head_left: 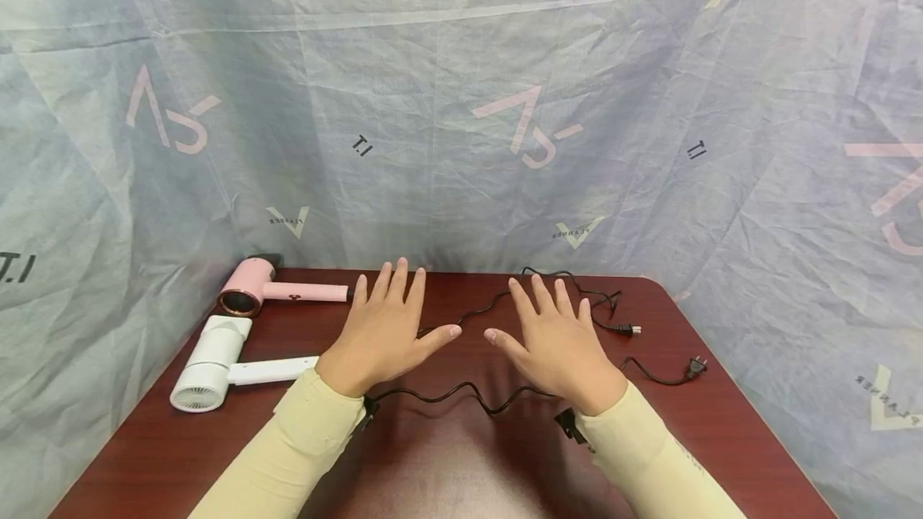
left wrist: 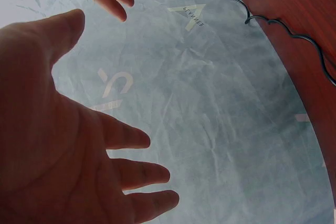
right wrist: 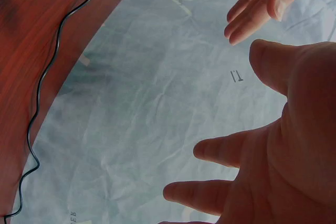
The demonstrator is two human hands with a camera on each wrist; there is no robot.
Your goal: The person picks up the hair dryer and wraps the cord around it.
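Both hands are held out above the table with fingers spread, palms turned away from the head camera. My left hand [head_left: 382, 335] holds nothing; it is nearest the handles of two hair dryers lying at the left. The pink hair dryer [head_left: 248, 283] lies at the back left, its handle pointing right. In front of it lies a white hair dryer [head_left: 209, 367], the end of its handle hidden behind the left hand and sleeve. My right hand [head_left: 562, 347], likewise holding nothing, hovers over black power cords. Each wrist view shows an empty palm and part of the other hand.
A dark red wooden table [head_left: 433, 455] carries everything. Toward its right side lie two black plugs, one plug [head_left: 626, 329] behind the other plug [head_left: 695, 368]. A wavy black cord [head_left: 469, 385] crosses the middle. Grey printed cloth [head_left: 433, 102] surrounds the back and sides.
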